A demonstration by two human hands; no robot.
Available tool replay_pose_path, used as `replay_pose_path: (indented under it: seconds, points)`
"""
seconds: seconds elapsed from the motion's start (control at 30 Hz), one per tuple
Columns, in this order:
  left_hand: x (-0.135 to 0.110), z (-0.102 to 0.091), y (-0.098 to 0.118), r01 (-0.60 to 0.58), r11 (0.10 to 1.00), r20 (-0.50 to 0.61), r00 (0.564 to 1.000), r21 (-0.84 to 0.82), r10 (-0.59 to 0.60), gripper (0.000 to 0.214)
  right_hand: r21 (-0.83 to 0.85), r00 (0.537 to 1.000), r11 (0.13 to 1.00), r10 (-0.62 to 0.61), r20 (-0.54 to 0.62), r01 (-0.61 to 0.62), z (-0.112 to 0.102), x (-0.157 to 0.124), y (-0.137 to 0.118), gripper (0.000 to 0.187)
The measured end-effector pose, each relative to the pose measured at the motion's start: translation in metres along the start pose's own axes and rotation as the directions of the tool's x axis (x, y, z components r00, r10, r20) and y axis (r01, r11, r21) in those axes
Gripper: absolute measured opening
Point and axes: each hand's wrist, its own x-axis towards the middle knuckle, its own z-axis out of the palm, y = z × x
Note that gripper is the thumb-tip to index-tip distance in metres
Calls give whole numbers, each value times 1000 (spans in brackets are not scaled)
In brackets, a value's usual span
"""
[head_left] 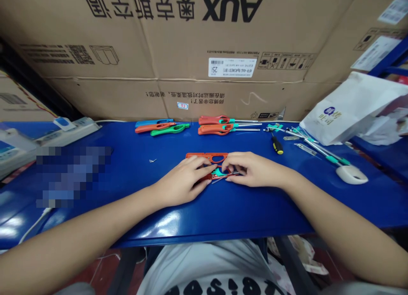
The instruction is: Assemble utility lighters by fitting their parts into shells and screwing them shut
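My left hand is closed on the left part of a red lighter half shell, its thumb along the near edge. A green trigger sits in the shell. My right hand grips the shell's right end, fingers bent in near the trigger; a thin metal piece shows beside its fingertips, partly covered. Just beyond my hands lies another orange half shell with a loop-shaped opening. My fingers hide much of the inside of the nearer shell.
Blue, orange and green lighter handles lie at the back. Two orange lighters with metal tubes are beside them. To the right are a screwdriver, metal rods, a white holder and a paper bag. Small pins lie left.
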Motion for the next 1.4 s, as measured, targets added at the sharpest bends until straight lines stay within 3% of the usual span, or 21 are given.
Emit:
replay_pose_path:
  seconds: [0.23,0.47,0.73,0.97,1.03,1.1,1.17,1.23,1.27,1.3,1.4]
  points:
    - [-1,-4,3,-54,998,5,999,21,54,36,-130,996,989,-58,65,66,13,3,-7,11]
    - [0,-3,0,-69,998,-26,997,6,69,39,-134,1000,991,-6,20,9,8,3,-10,8]
    - [0,-3,-1,-70,997,-13,997,15,71,35,-250,998,968,-20,64,36,11,3,-8,13]
    - [0,-2,-2,-66,998,-11,998,9,66,37,-176,997,982,-68,35,73,9,4,-11,15]
    - [-1,-2,-3,-57,998,-9,998,15,57,38,-196,999,980,-46,-20,41,0,2,-10,19]
    - [-1,-2,-3,-56,998,-10,998,25,57,38,-304,982,945,68,-177,-120,-17,-4,-3,23]
    - [-1,-2,-4,-60,998,-9,998,33,60,39,-423,877,792,278,-391,-439,-40,-16,13,25]
    - [-1,-1,-4,-59,998,-10,998,37,60,39,-434,686,532,529,-500,-727,-65,-35,36,28]
    - [-1,-1,-4,-57,998,-11,998,37,57,39,-406,565,399,655,-501,-822,-77,-45,48,31]
    - [-1,-1,-4,-54,998,-12,998,35,54,39,-381,464,307,766,-444,-872,-87,-55,59,33]
    - [-1,-1,-4,-42,999,-15,999,32,42,40,-335,321,195,867,-381,-922,-106,-78,87,23]
